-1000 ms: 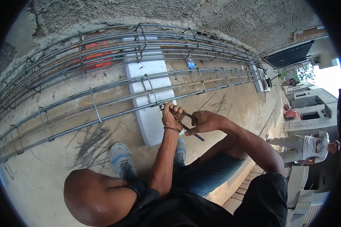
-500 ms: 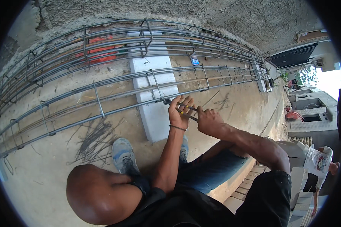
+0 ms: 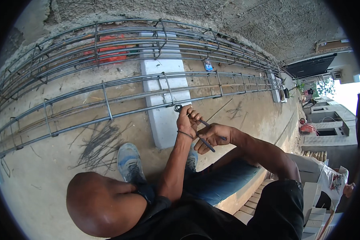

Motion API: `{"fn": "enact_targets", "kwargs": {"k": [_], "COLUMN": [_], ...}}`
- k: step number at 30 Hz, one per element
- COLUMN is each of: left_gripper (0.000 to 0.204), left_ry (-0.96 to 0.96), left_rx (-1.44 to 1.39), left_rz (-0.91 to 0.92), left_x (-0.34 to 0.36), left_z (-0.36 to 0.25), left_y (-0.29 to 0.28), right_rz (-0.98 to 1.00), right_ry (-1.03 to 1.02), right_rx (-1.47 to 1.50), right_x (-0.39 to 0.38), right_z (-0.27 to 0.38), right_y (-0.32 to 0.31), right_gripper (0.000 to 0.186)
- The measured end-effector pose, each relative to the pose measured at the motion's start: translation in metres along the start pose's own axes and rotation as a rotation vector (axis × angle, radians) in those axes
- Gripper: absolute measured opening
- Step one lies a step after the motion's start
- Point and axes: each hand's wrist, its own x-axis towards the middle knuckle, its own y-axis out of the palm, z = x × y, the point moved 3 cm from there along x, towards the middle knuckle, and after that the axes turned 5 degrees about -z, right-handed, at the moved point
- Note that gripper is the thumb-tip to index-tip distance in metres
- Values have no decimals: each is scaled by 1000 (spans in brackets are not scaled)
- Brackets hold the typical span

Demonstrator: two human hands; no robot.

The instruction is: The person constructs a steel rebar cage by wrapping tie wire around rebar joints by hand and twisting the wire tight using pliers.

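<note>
A pair of pincers (image 3: 206, 140) with long handles has its head (image 3: 178, 108) at the lower bar of the nearer steel rebar cage (image 3: 136, 111), beside a stirrup. My left hand (image 3: 187, 121), a dark band at its wrist, is closed round the tool just behind the head. Whether it also holds wire is hidden. My right hand (image 3: 215, 137) grips the handles, which stand apart, with some fingers between them. The cage lies on a white block (image 3: 164, 130).
A second rebar cage (image 3: 128, 44) runs behind, along a rough wall (image 3: 264, 24). Loose tie wires (image 3: 98, 146) lie on the concrete floor left of my shoe (image 3: 129, 160). A red bag (image 3: 110, 50) shows behind the bars. A person in a white shirt (image 3: 335, 182) is at the right edge.
The pincers' handles have spread apart, and my right hand has shifted down and opened its grip around them. My left fingers have curled in more. The view has shifted slightly.
</note>
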Motion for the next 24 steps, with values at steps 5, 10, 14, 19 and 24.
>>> {"fn": "enact_targets", "kwargs": {"k": [5, 10, 14, 19, 24], "left_gripper": [30, 25, 18, 35, 33], "left_ry": [-90, -50, 30, 46, 22], "left_rx": [-85, -393, -433, -199, -193], "left_rz": [297, 257, 107, -144, -23], "left_x": [9, 5, 8, 11, 11], "left_z": [-14, 12, 3, -2, -7], "left_y": [-22, 7, 18, 15, 5], "right_rz": [-165, -919, -1128, -1208, -228], "right_ry": [38, -153, -316, -288, 115], "right_rx": [18, -1692, -2150, -2002, -538], "right_x": [26, -11, -22, -23, -30], "right_z": [-17, 43, 67, 47, 48], "right_y": [1, 20, 24, 36, -2], "right_gripper": [15, 15, 23, 31, 57]}}
